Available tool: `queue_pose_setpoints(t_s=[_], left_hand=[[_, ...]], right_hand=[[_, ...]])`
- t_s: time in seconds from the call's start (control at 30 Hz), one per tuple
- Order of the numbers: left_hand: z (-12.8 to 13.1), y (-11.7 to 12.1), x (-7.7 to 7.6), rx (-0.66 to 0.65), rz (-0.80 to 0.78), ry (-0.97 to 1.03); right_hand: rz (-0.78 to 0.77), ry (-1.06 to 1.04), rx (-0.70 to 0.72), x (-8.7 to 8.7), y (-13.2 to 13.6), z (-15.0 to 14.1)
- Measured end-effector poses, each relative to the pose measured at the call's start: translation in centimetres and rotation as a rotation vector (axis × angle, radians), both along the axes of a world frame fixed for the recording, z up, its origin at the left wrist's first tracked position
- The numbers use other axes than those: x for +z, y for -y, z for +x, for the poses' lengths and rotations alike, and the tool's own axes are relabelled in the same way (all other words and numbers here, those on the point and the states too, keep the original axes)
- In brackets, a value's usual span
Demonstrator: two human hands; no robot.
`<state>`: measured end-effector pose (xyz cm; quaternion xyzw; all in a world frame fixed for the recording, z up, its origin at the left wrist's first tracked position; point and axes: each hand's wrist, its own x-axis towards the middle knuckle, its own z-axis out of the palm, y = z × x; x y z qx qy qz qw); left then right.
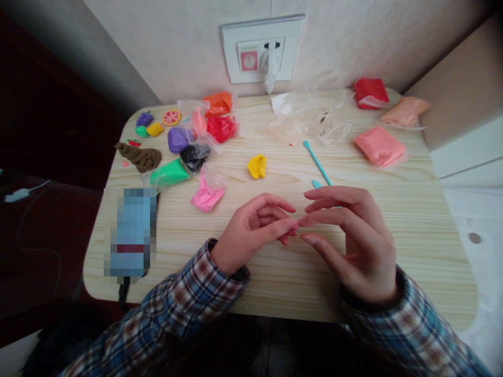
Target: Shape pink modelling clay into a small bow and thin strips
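Observation:
My left hand (pixel 255 228) is over the middle of the table, thumb and fingers pressed together in a pinch. Whatever lies between those fingertips is too small or hidden to make out. Just to its right, my right hand (pixel 361 235) has its fingers spread and curved, thumb apart, with one fingertip at or touching the left fingertips. A lump of yellow clay (pixel 257 166) sits beyond my left hand. Past my right hand lies a thin turquoise modelling tool (pixel 317 163), and the tip of a second turquoise tool (pixel 316 184) shows from behind the fingers.
Bagged clay lies about: pink (pixel 208 196), green (pixel 170 173), black (pixel 195 156), purple (pixel 178 140), red (pixel 222 128) and salmon (pixel 380 146). A brown coiled clay piece (pixel 143 158) stands left, above a blurred-out phone-like object (pixel 133 230). Clear packaging (pixel 306 125) lies near the wall socket (pixel 262 50).

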<state>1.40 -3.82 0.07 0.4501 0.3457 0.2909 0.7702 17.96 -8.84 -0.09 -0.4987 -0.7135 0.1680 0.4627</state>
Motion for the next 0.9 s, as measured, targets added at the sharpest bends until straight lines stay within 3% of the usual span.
queue_pose_setpoints(t_s=[0.2,0.3,0.57,0.73,0.9], left_hand=[[-0.1,0.3,-0.1,-0.02,0.766,-0.507],[-0.2,0.4,-0.4,-0.044,0.978,-0.619],[-0.1,0.4,-0.6,0.021,1.072,-0.682],[-0.3,0.4,-0.6,0.075,1.035,-0.796],[-0.6,0.4,-0.6,0.084,1.03,-0.766]], right_hand=[[-0.026,-0.037,-0.167,-0.4,-0.1,0.2],[-0.042,-0.042,-0.232,-0.4,-0.1,0.3],[-0.144,0.106,-0.396,-0.6,-0.1,2.2],[-0.221,0.278,-0.491,-1.7,0.7,3.3],[-0.231,0.365,-0.553,-2.0,1.6,3.3]])
